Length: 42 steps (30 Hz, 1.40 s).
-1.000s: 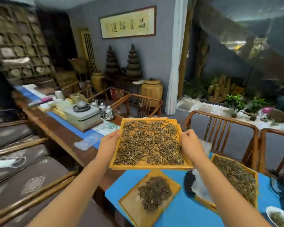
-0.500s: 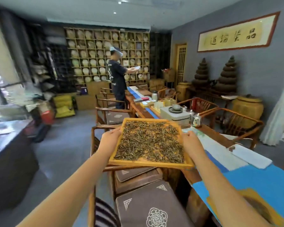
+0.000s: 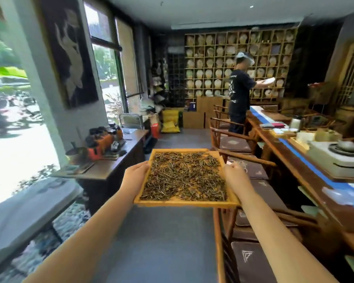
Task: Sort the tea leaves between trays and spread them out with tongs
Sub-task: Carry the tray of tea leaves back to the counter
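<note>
I carry a yellow wooden tray [image 3: 184, 202] level at chest height over the grey floor. Dark, thin tea leaves [image 3: 184, 176] cover most of it in a loose layer. My left hand [image 3: 135, 179] grips the tray's left edge and my right hand [image 3: 234, 179] grips its right edge, thumbs over the rim. No tongs and no other trays are in view.
A row of wooden chairs [image 3: 241, 160] with brown cushions lines a long wooden table [image 3: 294, 166] on the right, bearing a tea set. A dark side desk [image 3: 114, 160] with tools stands on the left by the window. A person [image 3: 240, 103] stands at the far shelves.
I have turned left, away from the blue-covered table with the other trays, and now face down the room's aisle. The tray stays held in both hands.
</note>
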Tool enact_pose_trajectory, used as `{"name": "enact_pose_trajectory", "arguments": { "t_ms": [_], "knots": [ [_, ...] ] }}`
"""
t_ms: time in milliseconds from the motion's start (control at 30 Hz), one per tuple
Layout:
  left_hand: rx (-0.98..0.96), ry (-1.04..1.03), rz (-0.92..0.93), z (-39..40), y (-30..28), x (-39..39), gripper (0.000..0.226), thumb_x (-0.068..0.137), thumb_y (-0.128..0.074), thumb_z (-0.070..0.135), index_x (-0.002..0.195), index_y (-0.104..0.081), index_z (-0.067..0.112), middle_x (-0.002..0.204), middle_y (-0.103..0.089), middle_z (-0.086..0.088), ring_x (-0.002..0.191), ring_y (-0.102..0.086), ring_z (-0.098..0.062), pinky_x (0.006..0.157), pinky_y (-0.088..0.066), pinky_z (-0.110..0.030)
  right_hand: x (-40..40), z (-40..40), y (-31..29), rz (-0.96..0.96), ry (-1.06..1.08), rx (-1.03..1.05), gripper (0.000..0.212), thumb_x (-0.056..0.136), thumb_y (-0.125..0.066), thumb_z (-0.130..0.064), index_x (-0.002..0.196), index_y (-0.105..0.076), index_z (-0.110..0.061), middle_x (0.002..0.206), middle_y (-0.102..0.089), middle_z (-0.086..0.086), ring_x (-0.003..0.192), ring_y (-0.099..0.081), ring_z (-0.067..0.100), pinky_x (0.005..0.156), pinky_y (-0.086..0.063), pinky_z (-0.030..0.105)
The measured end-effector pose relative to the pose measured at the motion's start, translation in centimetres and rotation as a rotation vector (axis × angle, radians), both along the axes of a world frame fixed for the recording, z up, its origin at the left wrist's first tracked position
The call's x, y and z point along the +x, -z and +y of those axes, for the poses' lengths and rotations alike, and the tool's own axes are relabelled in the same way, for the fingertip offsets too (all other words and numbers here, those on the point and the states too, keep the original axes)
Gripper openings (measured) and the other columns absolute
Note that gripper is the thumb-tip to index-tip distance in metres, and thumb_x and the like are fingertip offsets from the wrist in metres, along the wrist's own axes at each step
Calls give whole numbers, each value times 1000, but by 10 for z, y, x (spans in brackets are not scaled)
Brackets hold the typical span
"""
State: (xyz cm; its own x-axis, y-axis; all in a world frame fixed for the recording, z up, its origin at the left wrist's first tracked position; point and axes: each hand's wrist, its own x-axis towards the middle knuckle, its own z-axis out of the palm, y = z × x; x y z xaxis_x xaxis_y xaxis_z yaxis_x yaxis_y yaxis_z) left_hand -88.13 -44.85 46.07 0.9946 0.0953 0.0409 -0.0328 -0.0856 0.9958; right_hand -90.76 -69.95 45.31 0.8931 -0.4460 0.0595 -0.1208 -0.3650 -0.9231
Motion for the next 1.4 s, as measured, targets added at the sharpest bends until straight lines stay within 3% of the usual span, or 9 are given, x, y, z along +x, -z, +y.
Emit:
{"name": "enact_pose_trajectory", "arguments": {
  "t_ms": [100, 333, 433, 600, 800, 1033, 1133, 1267, 1400],
  "knots": [
    [-3, -123, -19, 45, 1, 10, 32, 88, -52, 3, 71, -66, 26, 44, -62, 21, 41, -57, 11, 36, -38, -3, 31, 44, 3, 16, -76, 17, 17, 91, -41, -26, 82, -47, -12, 86, -52, 6, 84, -48, 24, 69, -34, 33],
    [29, -283, -4, 116, 10, 59, 29, 90, -51, 4, 116, -63, 9, 38, -59, 17, 33, -53, 5, 32, -37, -7, 112, 117, 12, 36, -186, -28, 20, 92, -40, -27, 82, -44, -10, 73, -44, 0, 65, -40, 13, 50, -25, 29],
    [32, -321, 5, 138, 16, 100, 29, 90, -50, 7, 116, -65, 9, 40, -61, 18, 34, -54, 5, 33, -38, -7, 159, 140, 17, 40, -210, -34, 22, 93, -40, -26, 73, -40, -15, 70, -43, -1, 63, -39, 13, 49, -25, 30],
    [-38, -375, 3, 161, 24, 182, 25, 90, -52, 8, 110, -67, 13, 44, -64, 12, 35, -56, 3, 34, -40, -9, 248, 167, 16, 20, -277, 17, 20, 94, -39, -25, 92, -47, -7, 75, -46, 1, 70, -44, 15, 52, -30, 29],
    [-80, -404, -21, 177, 27, 267, 27, 90, -51, 9, 92, -69, 29, 48, -66, 14, 39, -58, 4, 36, -40, -8, 347, 188, 13, -4, -325, 34, 13, 92, -40, -19, 85, -43, -8, 73, -45, 3, 73, -44, 20, 54, -30, 32],
    [-90, -438, 56, 212, 30, 355, 25, 89, -52, 11, 104, -71, 20, 54, -69, 9, 44, -62, -1, 42, -47, -12, 442, 224, 23, 41, -364, 35, 15, 91, -39, -21, 80, -42, -12, 77, -49, 4, 73, -47, 19, 57, -33, 33],
    [-97, -444, 60, 229, 26, 401, 25, 89, -53, 11, 108, -69, 16, 52, -66, 7, 38, -56, -2, 57, -51, -19, 493, 242, 23, 37, -370, 12, 19, 91, -39, -22, 74, -38, -15, 73, -45, 1, 68, -43, 17, 53, -30, 32],
    [-99, -446, 24, 255, 20, 468, 19, 91, -51, 9, 98, -68, 16, 38, -59, 9, 28, -51, 1, 30, -38, -10, 571, 273, 23, 16, -383, 18, 15, 91, -39, -24, 80, -42, -15, 77, -50, 3, 75, -49, 21, 56, -33, 32],
    [-110, -461, 19, 286, 17, 538, 20, 92, -50, 9, 103, -65, 16, 38, -59, 10, 27, -50, 1, 28, -34, -9, 650, 306, 21, 4, -402, 13, 18, 92, -40, -29, 85, -47, -14, 82, -55, 6, 74, -52, 19, 54, -34, 30]
  ]
}}
